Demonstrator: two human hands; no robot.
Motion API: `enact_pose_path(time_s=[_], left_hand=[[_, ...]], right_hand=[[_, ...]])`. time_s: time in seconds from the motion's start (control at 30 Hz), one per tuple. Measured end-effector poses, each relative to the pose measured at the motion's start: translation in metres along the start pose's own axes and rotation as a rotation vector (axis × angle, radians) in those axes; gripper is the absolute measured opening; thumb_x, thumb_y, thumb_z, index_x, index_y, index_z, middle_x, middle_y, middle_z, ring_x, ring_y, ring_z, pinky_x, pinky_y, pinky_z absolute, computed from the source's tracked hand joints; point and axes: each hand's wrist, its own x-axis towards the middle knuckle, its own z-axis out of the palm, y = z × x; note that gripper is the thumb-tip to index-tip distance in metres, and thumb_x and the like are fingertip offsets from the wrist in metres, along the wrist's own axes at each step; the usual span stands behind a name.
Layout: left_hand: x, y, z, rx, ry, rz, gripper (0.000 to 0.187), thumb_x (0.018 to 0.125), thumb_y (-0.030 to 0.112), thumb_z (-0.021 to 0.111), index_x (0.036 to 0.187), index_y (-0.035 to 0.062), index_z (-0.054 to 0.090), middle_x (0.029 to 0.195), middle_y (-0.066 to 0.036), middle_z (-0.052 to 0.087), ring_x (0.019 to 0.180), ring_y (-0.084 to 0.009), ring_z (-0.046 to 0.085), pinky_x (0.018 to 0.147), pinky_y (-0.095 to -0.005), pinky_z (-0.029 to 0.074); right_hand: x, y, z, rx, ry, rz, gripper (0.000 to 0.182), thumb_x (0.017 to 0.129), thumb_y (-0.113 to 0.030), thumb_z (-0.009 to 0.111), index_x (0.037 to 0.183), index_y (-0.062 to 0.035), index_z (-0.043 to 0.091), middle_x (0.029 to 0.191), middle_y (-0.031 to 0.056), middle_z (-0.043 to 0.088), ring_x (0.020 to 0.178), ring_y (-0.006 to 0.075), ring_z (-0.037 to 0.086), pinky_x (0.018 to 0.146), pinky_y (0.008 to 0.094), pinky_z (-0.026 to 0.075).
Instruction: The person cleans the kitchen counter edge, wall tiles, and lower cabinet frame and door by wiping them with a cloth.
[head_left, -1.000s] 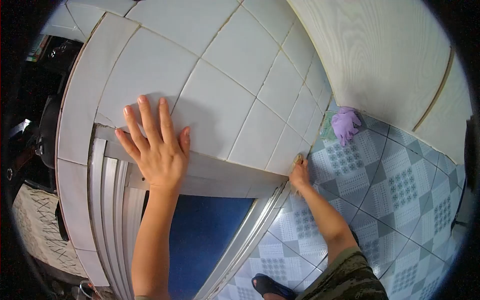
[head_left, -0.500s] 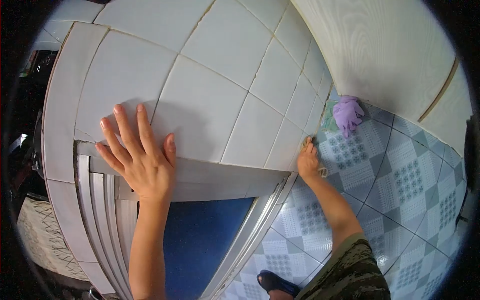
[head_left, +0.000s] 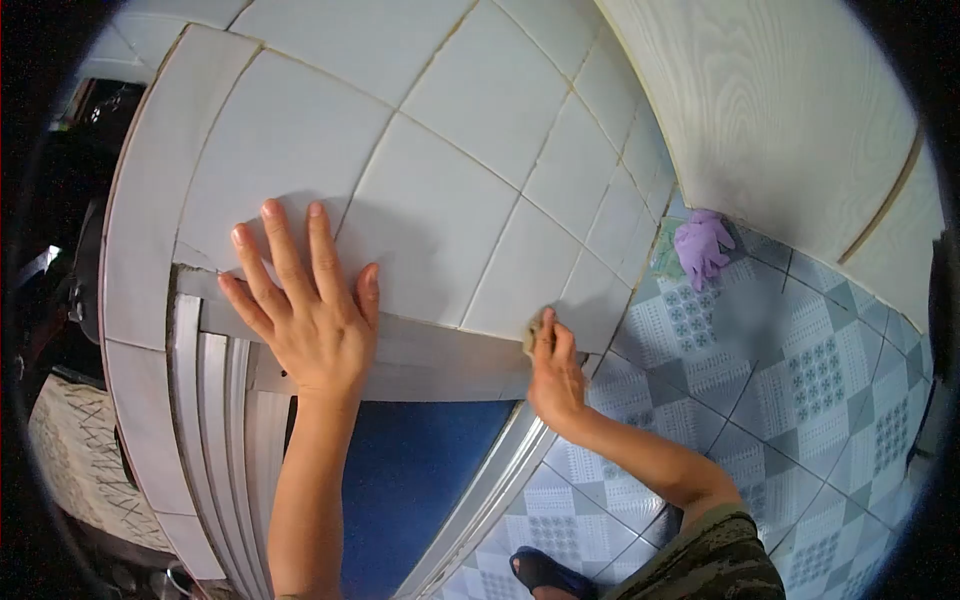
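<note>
The left hand lies flat with its back up. Its fingers are spread wide, and the thumb sticks out to the side. The left arm reaches straight ahead. The right arm is bent, and the right hand has its fingers curled close together.

The small beige pad, mostly hidden, so that cloth or sponge could not be told, sat against the tiled wall at its lower border in view. The wall's pale, glossy tiles met in yellowish-brown grout; a thin crack crossed one tile's corner.
</note>
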Motion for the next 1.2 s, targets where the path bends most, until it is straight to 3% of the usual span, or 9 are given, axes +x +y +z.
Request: enact_pose_path(time_s=[0.2, 0.37, 0.5, 0.63, 0.83, 0.93, 1.0, 1.1, 1.2], left_hand=[[0.001, 0.000, 0.000, -0.046, 0.018, -0.001, 0.055, 0.098, 0.047, 0.031, 0.138, 0.0122, 0.047, 0.148, -0.016, 0.035, 0.139, -0.0404, 0.026, 0.113, -0.0567, 0.007], [0.002, 0.000, -0.001, -0.031, 0.001, -0.002, 0.053, 0.098, 0.046, 0.031, 0.136, 0.0118, 0.049, 0.147, -0.017, 0.036, 0.138, -0.0416, 0.027, 0.113, -0.0582, 0.009], [0.001, -0.001, -0.001, -0.060, 0.007, -0.008, 0.052, 0.097, 0.044, 0.035, 0.136, 0.0121, 0.048, 0.146, -0.017, 0.037, 0.138, -0.0416, 0.027, 0.112, -0.0588, 0.010], [0.001, 0.000, 0.000, -0.111, 0.032, -0.017, 0.052, 0.095, 0.043, 0.042, 0.136, 0.0123, 0.047, 0.147, -0.017, 0.037, 0.138, -0.0406, 0.028, 0.112, -0.0595, 0.010], [0.000, -0.002, 0.002, -0.194, 0.019, -0.005, 0.064, 0.085, 0.044, 0.057, 0.139, 0.0119, 0.045, 0.151, -0.017, 0.030, 0.141, -0.0394, 0.020, 0.113, -0.0582, 0.007], [0.000, -0.003, 0.004, -0.240, 0.038, -0.007, 0.062, 0.085, 0.040, 0.058, 0.138, 0.0110, 0.045, 0.150, -0.018, 0.030, 0.141, -0.0395, 0.022, 0.112, -0.0596, 0.012], [-0.001, -0.004, 0.005, -0.271, 0.046, -0.022, 0.060, 0.086, 0.038, 0.058, 0.138, 0.0103, 0.046, 0.150, -0.018, 0.031, 0.140, -0.0394, 0.023, 0.111, -0.0599, 0.014], [-0.009, -0.007, 0.001, -0.281, 0.078, 0.005, 0.056, 0.084, 0.032, 0.058, 0.135, 0.0084, 0.048, 0.148, -0.020, 0.032, 0.137, -0.0381, 0.030, 0.110, -0.0571, 0.020], [-0.042, -0.003, -0.030, -0.616, -0.022, 0.065, 0.050, 0.081, 0.025, 0.058, 0.126, 0.0052, 0.053, 0.147, -0.020, 0.035, 0.133, -0.0336, 0.037, 0.109, -0.0505, 0.026]], right_hand=[[0.062, -0.088, -0.052, -0.082, 0.260, -0.408, 0.069, 0.081, -0.002, 0.053, 0.144, 0.0060, 0.024, 0.121, 0.0204, 0.043, 0.103, 0.0380, 0.050, 0.087, 0.0387, 0.050], [0.089, -0.088, -0.060, -0.267, 0.338, -0.425, 0.069, 0.080, -0.005, 0.053, 0.144, 0.0006, 0.028, 0.120, 0.0161, 0.046, 0.095, 0.0329, 0.050, 0.080, 0.0358, 0.051], [0.093, -0.017, -0.037, -0.273, 0.421, -0.133, 0.078, 0.076, 0.003, 0.056, 0.148, -0.0108, 0.027, 0.128, 0.0137, 0.043, 0.103, 0.0333, 0.047, 0.085, 0.0399, 0.049], [0.080, 0.033, -0.015, -0.211, 0.388, 0.013, 0.084, 0.073, 0.010, 0.057, 0.148, -0.0084, 0.024, 0.133, 0.0154, 0.039, 0.110, 0.0356, 0.043, 0.091, 0.0409, 0.045], [0.054, 0.027, -0.005, -0.077, 0.331, 0.057, 0.080, 0.075, 0.011, 0.053, 0.147, -0.0012, 0.022, 0.131, 0.0212, 0.036, 0.114, 0.0382, 0.042, 0.099, 0.0426, 0.037], [0.074, 0.023, -0.007, 0.002, 0.281, 0.114, 0.073, 0.078, 0.010, 0.049, 0.146, 0.0008, 0.023, 0.128, 0.0219, 0.037, 0.116, 0.0388, 0.042, 0.100, 0.0418, 0.035], [0.086, 0.000, -0.022, 0.052, 0.237, 0.150, 0.070, 0.079, 0.009, 0.047, 0.145, 0.0013, 0.024, 0.127, 0.0213, 0.038, 0.117, 0.0390, 0.042, 0.101, 0.0412, 0.035], [0.123, -0.077, -0.074, 0.061, 0.283, -0.085, 0.068, 0.079, 0.009, 0.046, 0.144, 0.0007, 0.026, 0.127, 0.0202, 0.038, 0.116, 0.0387, 0.043, 0.101, 0.0404, 0.036], [0.147, -0.169, -0.113, 0.060, 0.366, -0.283, 0.067, 0.080, 0.009, 0.046, 0.144, -0.0016, 0.028, 0.126, 0.0187, 0.039, 0.115, 0.0388, 0.043, 0.099, 0.0413, 0.037]])
